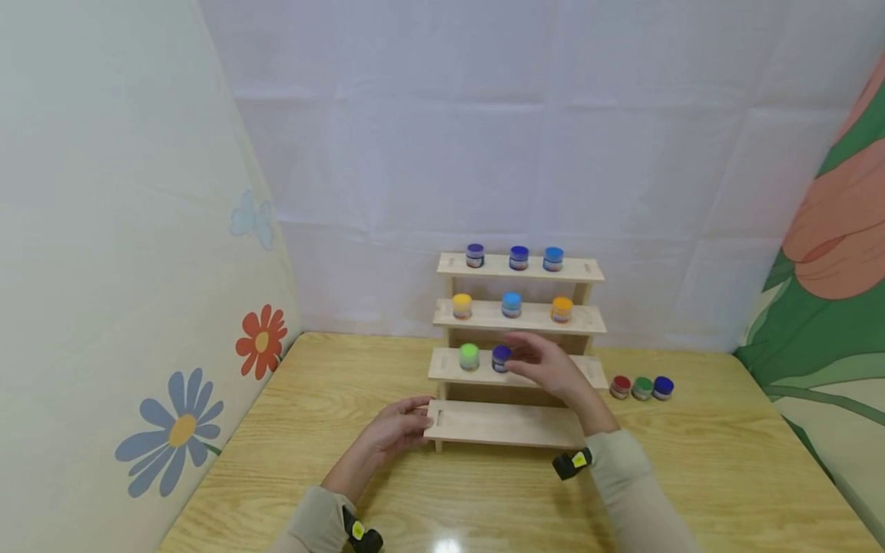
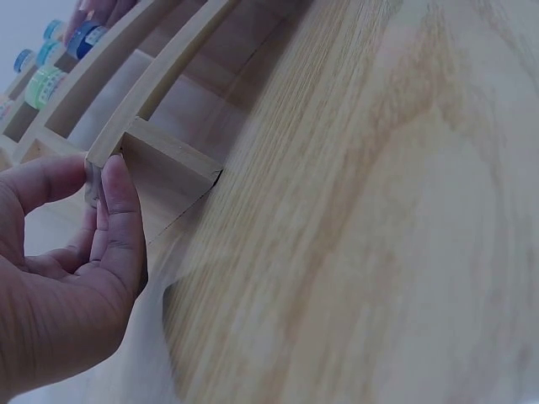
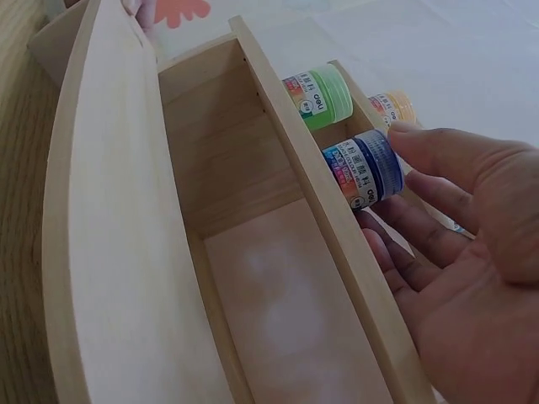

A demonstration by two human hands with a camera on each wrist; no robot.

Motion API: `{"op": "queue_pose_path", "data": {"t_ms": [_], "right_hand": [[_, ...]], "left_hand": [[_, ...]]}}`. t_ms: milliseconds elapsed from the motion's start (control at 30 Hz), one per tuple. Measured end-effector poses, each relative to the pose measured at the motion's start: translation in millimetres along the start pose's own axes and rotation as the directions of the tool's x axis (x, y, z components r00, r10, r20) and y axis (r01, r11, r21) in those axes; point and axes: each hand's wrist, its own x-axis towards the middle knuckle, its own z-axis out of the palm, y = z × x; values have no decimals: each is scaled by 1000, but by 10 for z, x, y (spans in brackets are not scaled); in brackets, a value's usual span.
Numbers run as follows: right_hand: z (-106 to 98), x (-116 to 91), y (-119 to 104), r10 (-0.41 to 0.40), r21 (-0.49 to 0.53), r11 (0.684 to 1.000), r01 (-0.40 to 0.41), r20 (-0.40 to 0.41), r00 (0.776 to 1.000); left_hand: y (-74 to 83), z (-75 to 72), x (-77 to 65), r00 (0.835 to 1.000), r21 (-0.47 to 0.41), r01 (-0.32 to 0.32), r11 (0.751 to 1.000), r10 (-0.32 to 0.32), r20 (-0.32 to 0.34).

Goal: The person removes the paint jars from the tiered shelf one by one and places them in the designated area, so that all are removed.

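At the left end of the lowest board of a pale wooden tiered stand (image 1: 508,425), my left hand (image 1: 396,430) pinches the board's edge between thumb and fingers. My right hand (image 1: 549,370) is at the second tier from the bottom, its thumb and fingers spread beside a dark blue paint jar (image 3: 365,170). The thumb tip is right at the jar's lid, and the other fingers lie behind it. That jar stands on the board, right of a light green paint jar (image 1: 469,356).
Higher up stand yellow (image 1: 462,306), light blue (image 1: 512,305) and orange jars (image 1: 561,310); purple (image 1: 475,256) and blue jars (image 1: 518,258) line the top tier. Red (image 1: 621,387), green (image 1: 642,389) and dark blue jars (image 1: 663,388) sit on the wooden table (image 1: 705,461), right of the stand.
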Motion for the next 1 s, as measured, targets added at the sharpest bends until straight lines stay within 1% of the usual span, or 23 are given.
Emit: {"op": "queue_pose_path", "data": {"t_ms": [167,333,567,800,900,1000], "right_hand": [[4,29,-18,30,-46,999,-29,22,999],[15,55,-55,66,-118,991,-61,40,997],[36,91,-87,121,-179,977,-111,43,992],[61,99,-66,136,-198,971,-132,5,991],[73,80,-69,137,-187,972,-139,-23,990],[82,49,-71,122,-170,977,-129,-46,991]], "left_hand": [[-3,7,1,1000,-1,-4,1000,4,-2],[10,11,-6,1000,-1,-2,1000,2,-1],[24,12,-6,1000,-13,3,1000,-3,12],[19,9,0,1000,-21,3,1000,-3,12],[12,3,7,1000,-23,1,1000,-1,14],[0,-3,11,1000,-23,-3,1000,3,17]]}}
